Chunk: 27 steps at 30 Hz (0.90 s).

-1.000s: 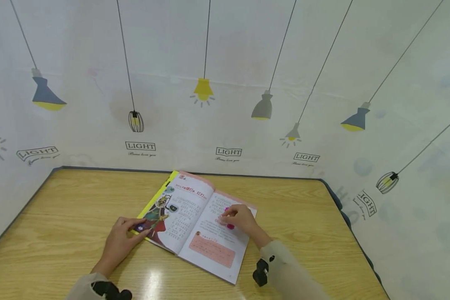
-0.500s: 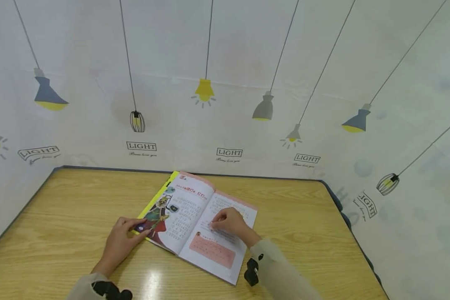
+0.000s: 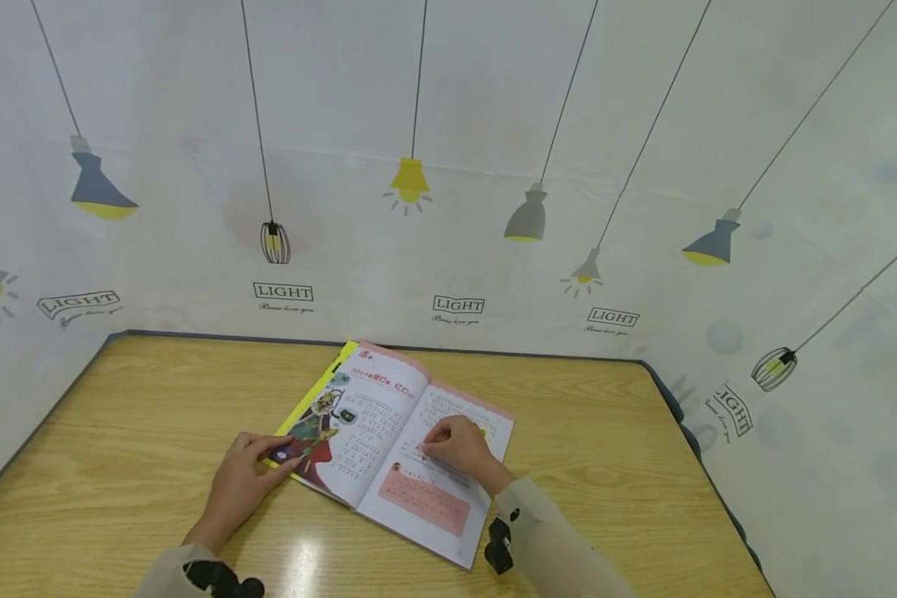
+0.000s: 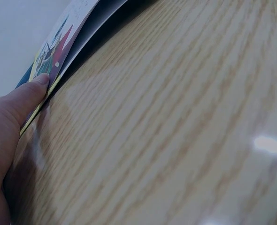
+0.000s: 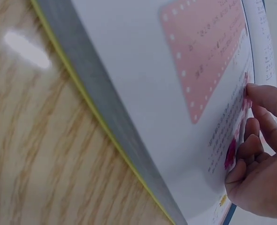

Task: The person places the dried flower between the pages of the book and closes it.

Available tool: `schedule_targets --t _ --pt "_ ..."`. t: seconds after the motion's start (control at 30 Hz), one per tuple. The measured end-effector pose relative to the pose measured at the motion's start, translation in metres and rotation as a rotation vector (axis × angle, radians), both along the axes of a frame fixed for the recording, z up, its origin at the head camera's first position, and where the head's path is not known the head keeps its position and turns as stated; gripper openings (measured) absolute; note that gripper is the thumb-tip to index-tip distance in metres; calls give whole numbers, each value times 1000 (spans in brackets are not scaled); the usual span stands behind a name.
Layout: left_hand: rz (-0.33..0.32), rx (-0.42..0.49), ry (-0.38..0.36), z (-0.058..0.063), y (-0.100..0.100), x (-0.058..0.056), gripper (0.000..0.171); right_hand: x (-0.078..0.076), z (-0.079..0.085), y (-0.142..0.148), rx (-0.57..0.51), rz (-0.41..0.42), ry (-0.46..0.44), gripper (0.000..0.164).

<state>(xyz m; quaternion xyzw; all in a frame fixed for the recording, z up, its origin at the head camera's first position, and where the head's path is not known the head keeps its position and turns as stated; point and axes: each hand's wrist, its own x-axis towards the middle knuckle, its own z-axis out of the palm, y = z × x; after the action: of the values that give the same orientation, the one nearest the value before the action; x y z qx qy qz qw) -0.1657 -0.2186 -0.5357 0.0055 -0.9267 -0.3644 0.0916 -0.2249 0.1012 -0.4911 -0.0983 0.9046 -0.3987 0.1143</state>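
Observation:
An open book lies at an angle on the table, with a cartoon picture on its left page and text on its right. My left hand rests on the lower left corner, its thumb lying over the page edge. Above the right page, my right hand pinches a small pink thing between thumb and fingers, close over the printed lines. The fingers hide most of it, so I cannot tell what kind of thing it is.
The wooden table extends on both sides of the book. A white curtain printed with hanging lamps stands along its back and sides. A pink text box is printed low on the right page.
My right hand has moved left and slightly down across the right page with the pink thing, uncovering a yellow spot behind it. My left hand and the book have stayed put.

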Motion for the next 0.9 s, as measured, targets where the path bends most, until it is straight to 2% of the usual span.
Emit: schedule_targets --t 0.9 --pt "-1 -2 9 0 1 0 49 -3 0 4 -49 -10 12 11"
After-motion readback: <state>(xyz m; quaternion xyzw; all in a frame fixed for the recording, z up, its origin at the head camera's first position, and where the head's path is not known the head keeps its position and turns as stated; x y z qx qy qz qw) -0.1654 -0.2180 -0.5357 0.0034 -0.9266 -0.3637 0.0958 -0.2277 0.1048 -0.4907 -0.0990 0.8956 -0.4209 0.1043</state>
